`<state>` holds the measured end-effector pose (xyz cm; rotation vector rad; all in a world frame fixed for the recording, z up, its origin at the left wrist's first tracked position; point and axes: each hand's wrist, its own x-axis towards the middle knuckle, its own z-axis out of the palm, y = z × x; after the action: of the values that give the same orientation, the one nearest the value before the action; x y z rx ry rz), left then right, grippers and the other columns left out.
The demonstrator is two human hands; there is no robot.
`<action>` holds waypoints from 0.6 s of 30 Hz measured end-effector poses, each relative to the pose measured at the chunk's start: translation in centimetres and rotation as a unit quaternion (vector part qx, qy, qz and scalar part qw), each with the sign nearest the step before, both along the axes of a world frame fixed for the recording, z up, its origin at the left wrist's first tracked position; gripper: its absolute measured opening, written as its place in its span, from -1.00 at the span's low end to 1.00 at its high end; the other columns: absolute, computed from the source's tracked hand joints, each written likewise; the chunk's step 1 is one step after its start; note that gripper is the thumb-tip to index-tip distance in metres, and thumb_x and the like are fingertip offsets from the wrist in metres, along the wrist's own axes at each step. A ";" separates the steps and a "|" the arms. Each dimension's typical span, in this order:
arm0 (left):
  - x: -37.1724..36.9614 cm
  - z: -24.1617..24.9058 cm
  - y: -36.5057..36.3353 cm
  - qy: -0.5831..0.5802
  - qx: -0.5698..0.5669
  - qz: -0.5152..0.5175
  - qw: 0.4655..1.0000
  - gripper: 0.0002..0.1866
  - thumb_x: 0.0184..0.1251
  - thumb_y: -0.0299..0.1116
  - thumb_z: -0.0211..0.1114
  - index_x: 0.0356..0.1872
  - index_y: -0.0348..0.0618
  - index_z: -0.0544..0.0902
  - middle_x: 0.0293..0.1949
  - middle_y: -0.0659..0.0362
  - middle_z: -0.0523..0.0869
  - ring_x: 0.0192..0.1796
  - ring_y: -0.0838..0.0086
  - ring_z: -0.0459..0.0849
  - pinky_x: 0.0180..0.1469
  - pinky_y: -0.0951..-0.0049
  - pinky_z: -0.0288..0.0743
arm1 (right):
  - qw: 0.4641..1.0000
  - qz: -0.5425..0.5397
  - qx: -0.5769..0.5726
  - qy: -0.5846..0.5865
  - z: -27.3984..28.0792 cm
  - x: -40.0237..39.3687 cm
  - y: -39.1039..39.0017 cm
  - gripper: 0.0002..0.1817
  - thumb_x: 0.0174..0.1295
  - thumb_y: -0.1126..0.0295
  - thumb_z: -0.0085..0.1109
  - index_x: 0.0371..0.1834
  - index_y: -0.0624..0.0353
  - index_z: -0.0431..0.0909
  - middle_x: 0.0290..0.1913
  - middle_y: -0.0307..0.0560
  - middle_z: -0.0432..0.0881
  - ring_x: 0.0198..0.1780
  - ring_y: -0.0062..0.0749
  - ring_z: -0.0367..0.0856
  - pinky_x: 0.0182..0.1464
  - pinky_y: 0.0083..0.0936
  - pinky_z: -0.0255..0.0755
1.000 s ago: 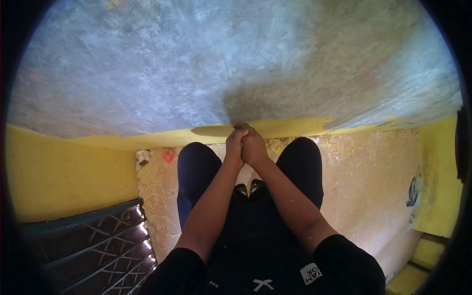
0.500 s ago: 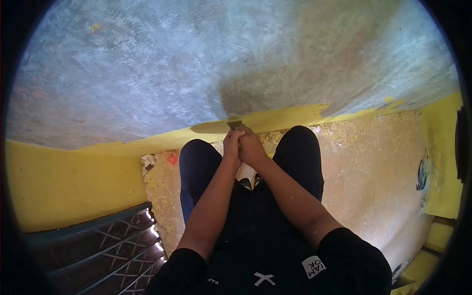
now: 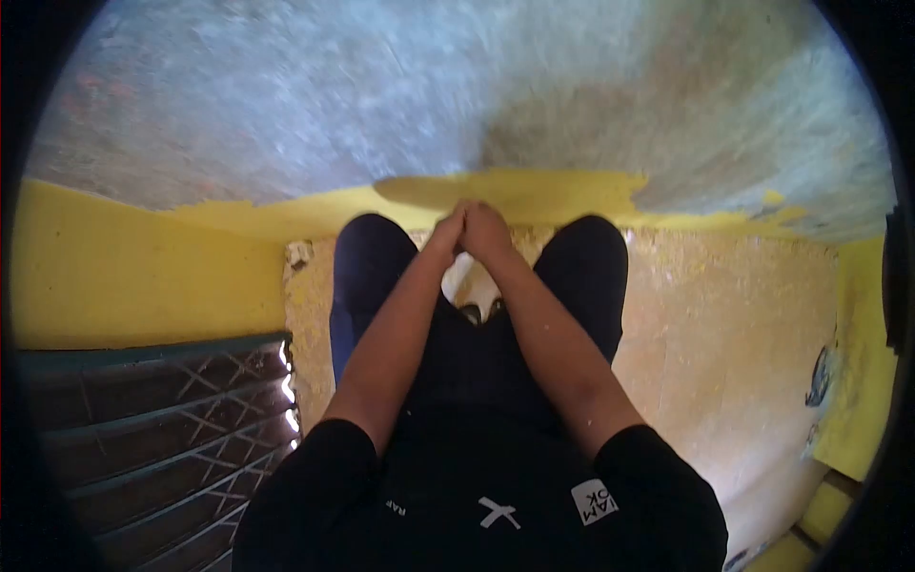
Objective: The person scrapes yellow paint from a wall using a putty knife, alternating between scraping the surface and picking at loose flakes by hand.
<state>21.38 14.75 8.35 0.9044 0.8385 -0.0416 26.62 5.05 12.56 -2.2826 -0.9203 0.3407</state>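
Note:
My left hand (image 3: 446, 235) and my right hand (image 3: 486, 232) are clasped together between my knees, with the fingers closed round a scraper. Half a second ago its flat blade stuck out beyond my knuckles; now my hands hide it. Just in front of them is the wall (image 3: 315, 105), bare and grey-white with a rough, mottled face. A strip of yellow paint (image 3: 553, 191) with a ragged upper edge runs along its foot, right by my hands. A shadow falls on the wall ahead of them.
Speckled crumbs lie along the wall's foot on the tan floor (image 3: 705, 324). A yellow side wall (image 3: 143, 267) and a dark slatted panel with a lattice (image 3: 162, 419) stand at the left. Another yellow wall (image 3: 863, 381) bounds the right side, with a dark crumpled thing (image 3: 818, 377) near it.
The whole view has tilted, so wall, floor and knees sit higher in it. My clasped hands have shifted slightly, and the scraper's blade has gone out of sight.

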 end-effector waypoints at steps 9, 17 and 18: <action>1.9 6.3 -5.8 -0.132 -0.068 0.046 0.988 -0.61 0.39 0.02 0.23 0.01 -0.05 0.57 -0.05 0.18 0.65 -0.01 0.45 0.62 0.03 0.39 0.51 | 0.972 -0.101 0.190 -0.090 4.1 0.8 -5.5 -0.87 -0.05 0.46 0.23 -0.41 0.25 0.67 -0.29 0.06 0.59 -0.30 -0.01 0.64 -0.23 -0.19 0.55; 3.5 8.5 -8.9 -0.125 -0.033 0.046 0.991 -0.66 0.36 -0.11 0.29 -0.06 -0.18 0.62 -0.18 0.20 0.64 -0.11 0.51 0.62 -0.08 0.44 0.52 | 0.930 -0.174 0.308 -0.102 5.0 2.2 -8.0 -0.89 -0.12 0.53 0.30 -0.45 0.20 0.64 -0.35 -0.02 0.55 -0.34 -0.06 0.61 -0.30 -0.26 0.51; 3.6 8.7 -8.7 -0.109 -0.024 0.037 0.993 -0.67 0.36 -0.13 0.30 -0.09 -0.18 0.64 -0.19 0.20 0.64 -0.15 0.51 0.63 -0.11 0.46 0.53 | 0.930 -0.172 0.307 -0.103 5.0 2.2 -8.2 -0.90 -0.10 0.52 0.30 -0.47 0.19 0.61 -0.37 -0.04 0.53 -0.35 -0.06 0.60 -0.32 -0.26 0.51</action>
<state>24.98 6.03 17.04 0.8155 0.6637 0.0999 28.79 -3.11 17.60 -1.8520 -0.5908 -0.3128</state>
